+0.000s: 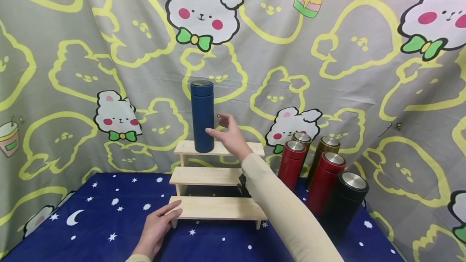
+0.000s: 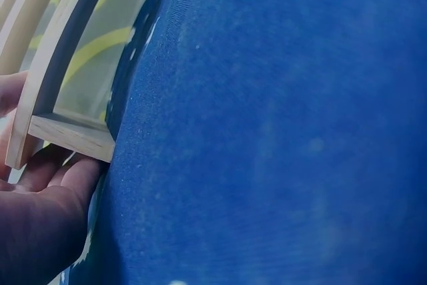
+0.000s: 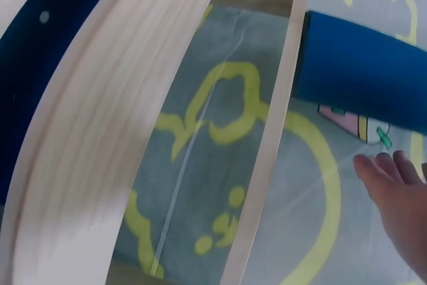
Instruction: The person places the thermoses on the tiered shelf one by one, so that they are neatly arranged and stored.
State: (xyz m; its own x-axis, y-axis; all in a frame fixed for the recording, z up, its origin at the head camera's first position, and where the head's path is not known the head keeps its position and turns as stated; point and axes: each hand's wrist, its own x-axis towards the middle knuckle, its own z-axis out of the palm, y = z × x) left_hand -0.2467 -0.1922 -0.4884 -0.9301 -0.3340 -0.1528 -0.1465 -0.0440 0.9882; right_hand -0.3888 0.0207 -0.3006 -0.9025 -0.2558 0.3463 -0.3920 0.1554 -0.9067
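A dark blue bottle stands upright toward the left of the top step of a three-tier wooden display stand. Just right of it is my right hand, thumb and fingers spread. In the right wrist view a gap shows between this hand and the blue bottle. My left hand grips the left end of the lowest step. The left wrist view has the thumb on one side of the board and the other fingers by the stand's leg, partly hidden behind the wood.
Right of the stand is a group of bottles: a red one, another red one, a black one and brownish ones behind. A blue star-patterned cloth covers the table. Behind hangs a grey cartoon-print curtain.
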